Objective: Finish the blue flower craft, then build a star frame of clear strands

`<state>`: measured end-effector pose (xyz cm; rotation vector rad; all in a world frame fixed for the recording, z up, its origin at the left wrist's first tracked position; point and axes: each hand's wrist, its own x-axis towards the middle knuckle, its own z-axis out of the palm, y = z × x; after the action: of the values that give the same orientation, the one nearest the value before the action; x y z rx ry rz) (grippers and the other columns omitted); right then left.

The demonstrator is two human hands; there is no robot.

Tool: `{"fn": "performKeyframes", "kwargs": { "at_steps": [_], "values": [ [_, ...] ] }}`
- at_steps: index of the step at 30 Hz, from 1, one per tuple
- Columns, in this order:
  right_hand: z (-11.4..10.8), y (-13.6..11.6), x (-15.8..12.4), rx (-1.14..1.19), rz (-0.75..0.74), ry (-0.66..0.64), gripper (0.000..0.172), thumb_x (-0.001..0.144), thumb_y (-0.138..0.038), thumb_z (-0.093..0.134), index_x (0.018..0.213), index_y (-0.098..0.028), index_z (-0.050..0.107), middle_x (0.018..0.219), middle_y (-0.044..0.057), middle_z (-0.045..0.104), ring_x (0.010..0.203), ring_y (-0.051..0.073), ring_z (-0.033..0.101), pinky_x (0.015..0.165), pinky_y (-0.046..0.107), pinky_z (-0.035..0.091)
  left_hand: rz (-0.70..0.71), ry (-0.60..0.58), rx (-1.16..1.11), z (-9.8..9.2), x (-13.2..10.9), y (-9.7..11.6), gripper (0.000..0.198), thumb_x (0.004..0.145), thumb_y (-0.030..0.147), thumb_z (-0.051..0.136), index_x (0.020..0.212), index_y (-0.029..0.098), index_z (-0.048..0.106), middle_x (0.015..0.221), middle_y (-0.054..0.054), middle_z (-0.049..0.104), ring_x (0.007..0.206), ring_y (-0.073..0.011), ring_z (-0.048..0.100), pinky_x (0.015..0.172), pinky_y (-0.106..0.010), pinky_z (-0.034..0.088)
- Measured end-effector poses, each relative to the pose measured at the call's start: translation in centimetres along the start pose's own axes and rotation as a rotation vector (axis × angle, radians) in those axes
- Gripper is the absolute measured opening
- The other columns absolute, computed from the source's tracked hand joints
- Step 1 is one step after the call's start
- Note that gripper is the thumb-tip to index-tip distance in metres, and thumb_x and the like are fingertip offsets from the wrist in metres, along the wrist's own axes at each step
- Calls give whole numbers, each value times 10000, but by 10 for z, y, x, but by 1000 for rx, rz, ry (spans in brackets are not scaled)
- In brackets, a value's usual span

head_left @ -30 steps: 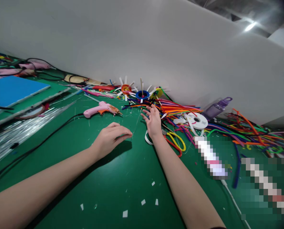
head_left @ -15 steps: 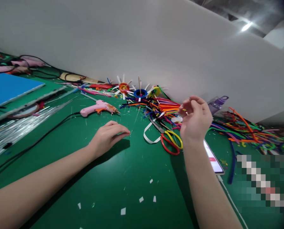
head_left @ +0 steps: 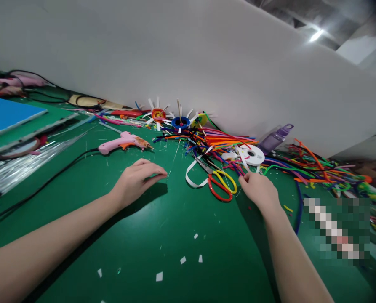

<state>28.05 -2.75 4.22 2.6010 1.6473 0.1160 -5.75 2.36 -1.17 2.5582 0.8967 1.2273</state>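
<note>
My left hand (head_left: pixel 137 182) hovers over the green table with thumb and fingertips pinched together. A fine pale strand shows just beyond those fingertips, but I cannot make out what they hold. My right hand (head_left: pixel 260 190) is closed, its thumb and finger together just right of the scissors (head_left: pixel 221 185) with one red and one yellow handle; whatever it grips is too small to tell. Right behind it lies a white ribbon spool (head_left: pixel 254 155). A loop of white ribbon (head_left: pixel 189 179) curls beside the scissor blades.
A pink glue gun (head_left: pixel 121 144) lies left of centre, its cord trailing left. Colourful pipe cleaners (head_left: pixel 225 141), a blue wheel-like piece (head_left: pixel 180 122) and a purple bottle (head_left: pixel 274 139) stand along the white wall. White paper scraps (head_left: pixel 159 276) dot the front. A blue board (head_left: pixel 11 115) lies at left.
My right hand has come down from beside the bottle to near the scissor handles, uncovering the ribbon spool. My left hand keeps its pinch. The view has shifted slightly.
</note>
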Motion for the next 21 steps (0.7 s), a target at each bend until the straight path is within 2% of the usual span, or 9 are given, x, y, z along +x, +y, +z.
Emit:
{"fn": "performKeyframes", "kwargs": {
  "at_steps": [6, 11, 14, 18, 21],
  "values": [
    [16, 16, 1, 50, -16, -116, 372, 817, -426, 429, 572, -205, 602, 650, 99, 641, 615, 215, 605, 523, 286, 355, 39, 21, 7, 3, -3, -4, 161, 901, 299, 529, 865, 223, 666, 820, 10, 733, 733, -125, 649, 757, -271, 480],
    [28, 19, 1, 50, -19, -106, 332, 784, -354, 452, 509, -207, 567, 545, 74, 593, 536, 192, 556, 512, 284, 322, 34, 0, 12, 3, -4, -4, 144, 896, 288, 533, 881, 241, 668, 835, 24, 734, 756, -124, 657, 762, -265, 481],
    [28, 17, 1, 139, -15, -110, 338, 760, -324, 464, 449, -209, 533, 470, 49, 558, 497, 176, 530, 511, 280, 314, 53, 11, 14, 3, -4, -5, 124, 893, 276, 542, 885, 237, 660, 838, 25, 732, 751, -119, 654, 764, -261, 479],
    [17, 14, -2, 334, 34, -1, 313, 762, -340, 485, 492, -205, 569, 503, 30, 609, 516, 163, 554, 550, 266, 347, 54, 8, 11, 2, -3, -5, 137, 903, 279, 528, 882, 227, 652, 835, 17, 731, 747, -120, 650, 760, -263, 478],
    [9, 9, -8, 471, 26, 174, 286, 791, -396, 509, 620, -198, 625, 586, 23, 667, 551, 165, 593, 596, 266, 383, 46, 4, 3, 1, -3, -4, 159, 910, 287, 512, 875, 222, 652, 833, 12, 732, 742, -122, 650, 765, -267, 475]
  ]
}}
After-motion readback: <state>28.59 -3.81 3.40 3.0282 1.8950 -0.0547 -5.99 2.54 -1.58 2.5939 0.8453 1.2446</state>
